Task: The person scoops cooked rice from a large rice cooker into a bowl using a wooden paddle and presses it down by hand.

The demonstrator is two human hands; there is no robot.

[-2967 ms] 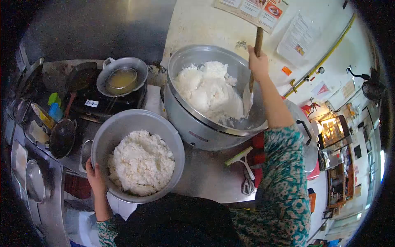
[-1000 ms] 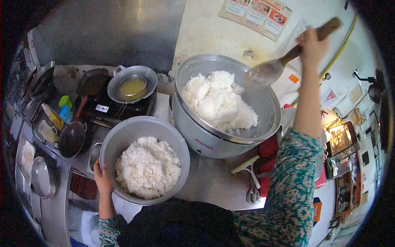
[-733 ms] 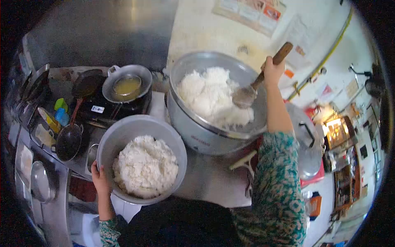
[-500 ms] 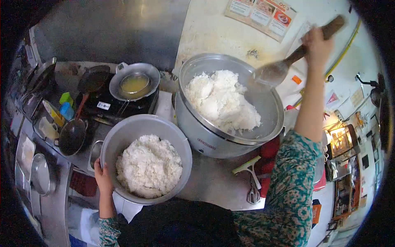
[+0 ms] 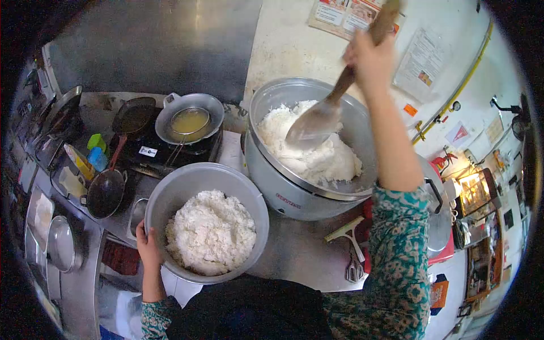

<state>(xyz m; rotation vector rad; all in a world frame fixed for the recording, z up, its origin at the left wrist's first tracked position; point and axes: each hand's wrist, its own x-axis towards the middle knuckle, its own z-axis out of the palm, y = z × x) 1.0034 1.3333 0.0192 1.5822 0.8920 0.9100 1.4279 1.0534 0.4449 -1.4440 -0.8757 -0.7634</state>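
Note:
My right hand is wrapped round the handle of a big wooden rice paddle, raised over the large rice cooker. The paddle's blade is in front of the mound of white rice in the pot; whether it touches the rice I cannot tell. A grey bowl heaped with cooked rice stands to the left of the cooker. At this bowl's left side my left hand grips the rim, its thumb over the outside wall and the other fingers partly hidden.
Behind the bowl, a pan with a strainer sits on a black stove. Dark frying pans lie to the left. A squeegee and a whisk rest on the steel counter. A pot lid is at the right.
My right hand has swung left with the rice paddle, bringing its blade from the cooker's right rim to over the rice. My left hand stays on the bowl; the whole view has shifted slightly.

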